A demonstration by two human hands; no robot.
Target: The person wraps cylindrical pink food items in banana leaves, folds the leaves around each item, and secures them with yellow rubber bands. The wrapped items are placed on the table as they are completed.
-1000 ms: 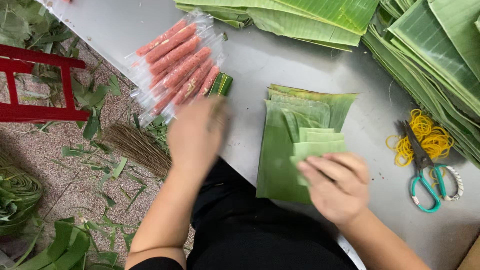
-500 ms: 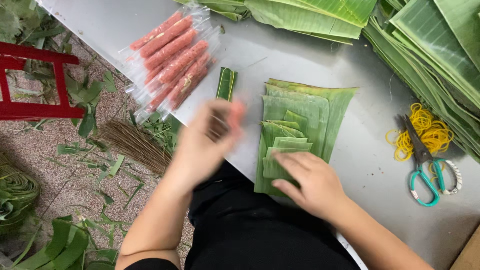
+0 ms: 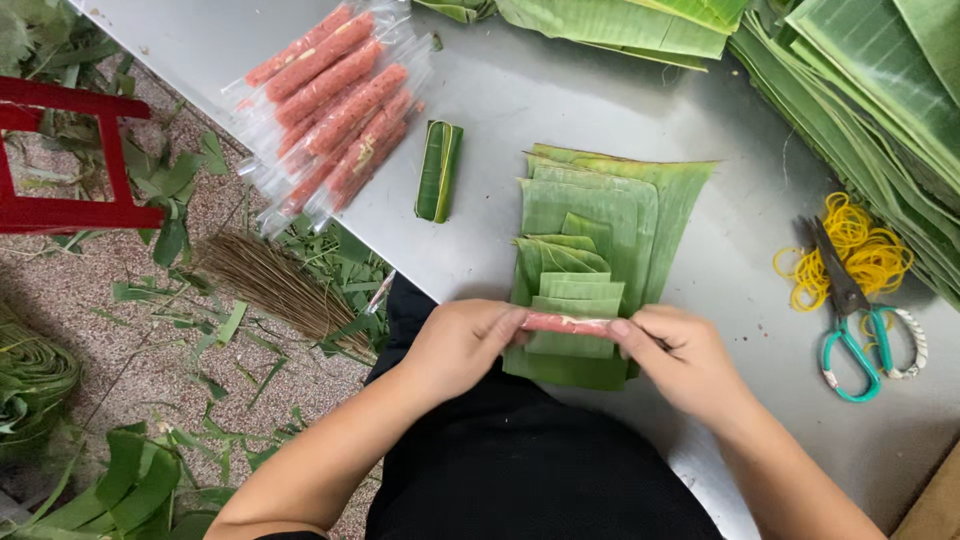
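Left hand (image 3: 462, 345): low centre of the frame, fingers clamped on the left end of the pink sausage stick (image 3: 566, 323).
Right hand (image 3: 680, 355): just right of centre, fingers pinched together on the stick's right end.
Sausage stick: thin, pink, in clear wrap, held level between both hands, just over the near edge of the leaf stack (image 3: 590, 255); whether it touches the top leaf I cannot tell.
Leaf stack: cut green banana-leaf pieces, stepped from large to small, lying flat on the grey table (image 3: 560, 90) at centre frame.
Rolled leaf parcel (image 3: 439, 170): small green bundle, above and left of the stack, apart from it.
Sausage packs (image 3: 335, 95): more pink sticks in clear bags, upper left of the frame, overhanging the table edge.
Scissors (image 3: 848, 315): teal handles, right of frame, lying across a heap of yellow rubber bands (image 3: 850, 250).
Long leaves (image 3: 860, 90): piled along the top and upper right.
Floor (image 3: 150, 330): left of frame, strewn with leaf scraps, a brush of thin sticks, a red stool.
Risk, slipping: the wrap looks slick; a loose pinch at either end could let the stick drop off the near table edge.
Risk, skew: set down crooked, the stick may roll unevenly and the small top leaves could shift or split.
Risk, packs: the overhanging bags could slide to the floor if nudged.
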